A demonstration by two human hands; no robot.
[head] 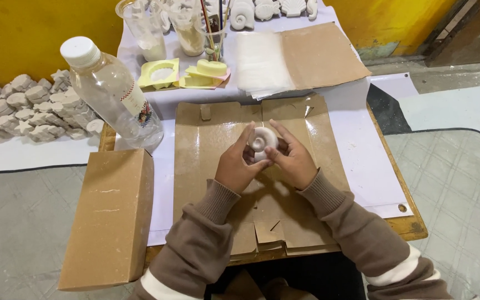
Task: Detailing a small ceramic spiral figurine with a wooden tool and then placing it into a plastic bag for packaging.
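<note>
Cupping a white spiral shell cast (262, 141), left hand (235, 165) and right hand (294, 161) clamp it together; flattened cardboard (206, 144) beneath.

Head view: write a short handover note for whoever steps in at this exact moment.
Left hand and right hand: both grip one white spiral shell cast, held above the flattened cardboard.
Nearby: plastic bottle and closed box to the left; yellow moulds and a sheet stack behind.
Done: more white casts lie piled far left, others at the top edge.
Left: this cast is not yet set down.
</note>
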